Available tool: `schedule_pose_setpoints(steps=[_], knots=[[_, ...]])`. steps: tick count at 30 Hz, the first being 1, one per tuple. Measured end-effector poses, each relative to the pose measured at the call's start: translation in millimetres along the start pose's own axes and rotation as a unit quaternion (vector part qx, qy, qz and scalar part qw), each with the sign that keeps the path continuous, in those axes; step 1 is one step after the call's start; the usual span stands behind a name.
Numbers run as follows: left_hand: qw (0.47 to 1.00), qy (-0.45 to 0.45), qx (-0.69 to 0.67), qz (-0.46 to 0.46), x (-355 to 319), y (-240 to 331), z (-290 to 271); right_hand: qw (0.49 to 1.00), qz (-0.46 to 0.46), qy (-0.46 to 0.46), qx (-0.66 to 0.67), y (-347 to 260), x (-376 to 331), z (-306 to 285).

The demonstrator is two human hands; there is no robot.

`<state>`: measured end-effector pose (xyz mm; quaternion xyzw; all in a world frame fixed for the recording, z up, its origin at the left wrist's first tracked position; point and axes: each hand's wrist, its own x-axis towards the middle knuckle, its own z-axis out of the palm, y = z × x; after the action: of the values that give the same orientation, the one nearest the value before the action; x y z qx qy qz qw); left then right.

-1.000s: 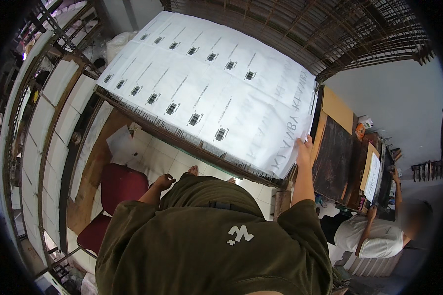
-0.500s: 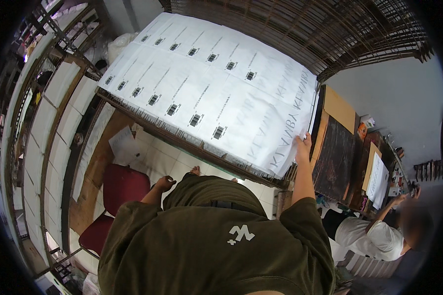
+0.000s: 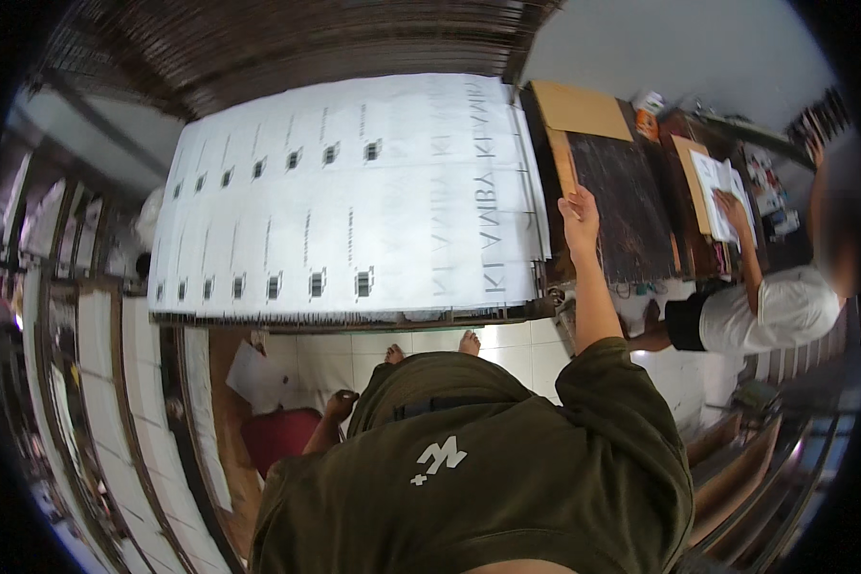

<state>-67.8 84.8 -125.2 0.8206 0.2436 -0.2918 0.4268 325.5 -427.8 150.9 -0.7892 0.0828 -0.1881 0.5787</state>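
Large white printed sheets [image 3: 402, 210] lie flat on a metal rack [image 3: 430, 316] in front of me. They carry rows of small dark blocks and, on the right, big grey lettering. Just right of their edge, beside the dark wooden table, my right hand [image 3: 581, 215] is raised with its fingers curled in. It stands apart from the sheets, and no object shows in it. Low beside my left hip hangs my left hand [image 3: 342, 404], loosely closed with nothing visible in it, near a red chair [image 3: 277, 435].
A dark table [image 3: 617, 206] with brown cardboard [image 3: 584, 110] stands to the right. Beyond it a co-worker [image 3: 770, 311] reaches over a printed white sheet [image 3: 727, 196]. Raised rack frames [image 3: 306, 48] hang behind the sheets. Shelving with pale panels [image 3: 100, 373] lines the left.
My right hand has let go of the sheets' near right corner and moved off to the right. The sheets now lie flatter. My view has turned right, and the co-worker's hand has come onto their sheet.
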Motion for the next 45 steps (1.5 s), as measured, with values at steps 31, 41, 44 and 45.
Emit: schedule_pose_setpoints(steps=[31, 41, 44, 45], knots=[[0.888, -0.249, -0.239, 0.304, -127, 501, -59, 0.871, 0.074, 0.075, 0.481, -113, 57, -138], [0.813, -0.254, -0.416, 0.319, -78, 669, -132, 0.876, 0.033, -0.148, 0.458, -279, 57, -76], [0.83, -0.161, -0.394, 0.361, -62, 688, -165, 0.883, 0.028, -0.164, 0.438, -279, 92, -44], [0.833, -0.138, -0.389, 0.369, -56, 693, -180, 0.895, 0.047, -0.162, 0.412, -276, 111, -33]])
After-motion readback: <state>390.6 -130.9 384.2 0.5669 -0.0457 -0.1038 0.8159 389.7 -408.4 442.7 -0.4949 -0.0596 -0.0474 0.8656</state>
